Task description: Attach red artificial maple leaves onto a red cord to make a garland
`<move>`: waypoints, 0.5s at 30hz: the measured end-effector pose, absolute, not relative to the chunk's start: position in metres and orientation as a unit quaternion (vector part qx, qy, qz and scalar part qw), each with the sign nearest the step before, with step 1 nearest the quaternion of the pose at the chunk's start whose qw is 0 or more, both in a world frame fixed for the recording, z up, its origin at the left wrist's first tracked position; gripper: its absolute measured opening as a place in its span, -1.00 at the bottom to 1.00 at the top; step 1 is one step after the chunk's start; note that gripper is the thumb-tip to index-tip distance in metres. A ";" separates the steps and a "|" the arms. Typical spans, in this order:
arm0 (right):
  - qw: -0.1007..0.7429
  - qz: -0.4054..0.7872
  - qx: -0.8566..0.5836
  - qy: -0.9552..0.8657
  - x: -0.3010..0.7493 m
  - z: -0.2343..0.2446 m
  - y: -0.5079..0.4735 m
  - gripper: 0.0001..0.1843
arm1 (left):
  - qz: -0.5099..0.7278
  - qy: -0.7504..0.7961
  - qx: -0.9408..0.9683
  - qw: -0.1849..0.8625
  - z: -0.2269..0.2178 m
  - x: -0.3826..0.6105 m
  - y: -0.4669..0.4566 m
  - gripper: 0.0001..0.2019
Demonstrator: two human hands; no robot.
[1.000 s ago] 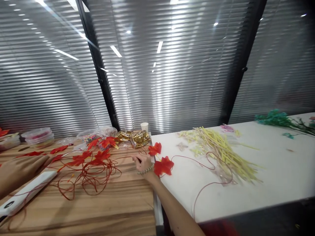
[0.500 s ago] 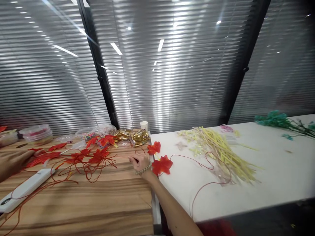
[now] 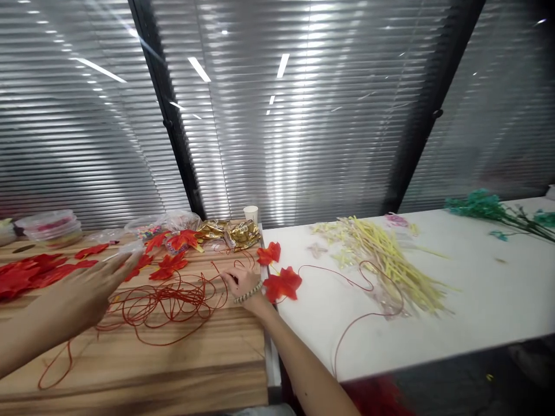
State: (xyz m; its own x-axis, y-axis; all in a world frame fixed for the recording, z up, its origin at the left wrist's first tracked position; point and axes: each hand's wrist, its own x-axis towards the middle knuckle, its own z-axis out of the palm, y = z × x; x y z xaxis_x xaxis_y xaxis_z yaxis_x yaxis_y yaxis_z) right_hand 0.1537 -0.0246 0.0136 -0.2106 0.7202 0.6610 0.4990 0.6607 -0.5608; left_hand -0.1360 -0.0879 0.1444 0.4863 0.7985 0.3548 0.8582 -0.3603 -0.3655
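Note:
My left hand (image 3: 102, 283) is stretched out flat with its fingers extended, over the left side of the tangled red cord (image 3: 173, 300). The cord lies in loose loops on the wood-grain table. At the table's right edge my right hand (image 3: 243, 282), with a beaded bracelet (image 3: 249, 292) on the wrist, is closed, thumb and fingertips pinched on a strand of the cord. Red fabric maple leaves (image 3: 169, 266) lie beyond the cord, and two more leaves (image 3: 283, 283) sit beside my right wrist. A larger pile of red leaves (image 3: 26, 276) is at the left.
Gold foil packets (image 3: 243, 234) and a paper cup (image 3: 250, 214) stand at the back, with stacked plastic tubs (image 3: 51, 228) to the left. On the white table (image 3: 455, 341) lie yellow strips (image 3: 390, 260), a loose red cord (image 3: 353, 319) and teal artificial flowers (image 3: 477, 203).
My left hand has moved right and nearer, from the leaves to the cord. The cord is bunched more to the right, clear of many leaves. The white device is out of sight.

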 end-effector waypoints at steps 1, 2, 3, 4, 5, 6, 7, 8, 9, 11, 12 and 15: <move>0.490 0.113 -0.392 -0.771 0.153 0.013 -0.025 -0.75 | -0.038 -0.481 -0.835 0.265 0.148 -0.123 -0.094 -0.32; 0.491 0.113 -0.388 -0.772 0.152 0.013 -0.025 -0.75 | -0.019 -0.449 -0.852 0.268 0.150 -0.107 -0.099 -0.32; 0.491 0.113 -0.388 -0.772 0.152 0.013 -0.025 -0.76 | -0.020 -0.434 -0.859 0.271 0.151 -0.091 -0.104 -0.31; 0.488 0.114 -0.389 -0.773 0.151 0.013 -0.025 -0.77 | -0.017 -0.424 -0.866 0.266 0.151 -0.075 -0.108 -0.28; 0.484 0.116 -0.391 -0.774 0.151 0.013 -0.025 -0.77 | -0.034 -0.418 -0.867 0.269 0.148 -0.061 -0.109 -0.28; 0.479 0.117 -0.393 -0.776 0.150 0.014 -0.026 -0.78 | -0.041 -0.428 -0.864 0.263 0.144 -0.048 -0.108 -0.30; 0.475 0.118 -0.395 -0.778 0.150 0.014 -0.026 -0.78 | -0.046 -0.442 -0.858 0.257 0.139 -0.038 -0.105 -0.35; 0.472 0.118 -0.394 -0.779 0.150 0.015 -0.027 -0.78 | -0.056 -0.446 -0.855 0.259 0.133 -0.031 -0.100 -0.43; 0.472 0.118 -0.393 -0.780 0.150 0.016 -0.027 -0.77 | -0.063 -0.446 -0.854 0.259 0.126 -0.027 -0.093 -0.55; 0.471 0.123 -0.393 -0.780 0.150 0.017 -0.028 -0.78 | -0.044 -0.434 -0.870 0.231 0.112 -0.023 -0.078 -0.78; 0.471 0.128 -0.394 -0.779 0.149 0.017 -0.029 -0.78 | -0.032 -0.425 -0.881 0.206 0.106 -0.023 -0.071 -0.83; 0.494 0.158 -0.384 -0.764 0.149 0.019 -0.030 -0.77 | -0.017 -0.418 -0.898 0.137 0.091 -0.022 -0.059 -0.78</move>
